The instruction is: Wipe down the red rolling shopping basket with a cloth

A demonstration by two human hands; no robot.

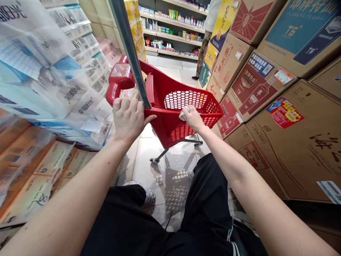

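A red plastic shopping cart [207, 106] stands in front of me on the tiled floor, its basket empty. My left hand [129, 119] is closed round a grey metal pole [130, 49] that rises from the cart's near rim beside the red handle [118, 80]. My right hand [191, 117] rests on the near rim of the basket, fingers curled on a small white cloth or wipe [183, 114] pressed against the rim. My legs in black trousers and my shoes show below.
Stacked cardboard cartons [266, 89] line the right side. Plastic-wrapped tissue packs [53, 71] and boxes [39, 170] crowd the left. The narrow tiled aisle [173, 69] leads to shelves of bottles [176, 35]. Another person's leg [202, 53] shows by the far cartons.
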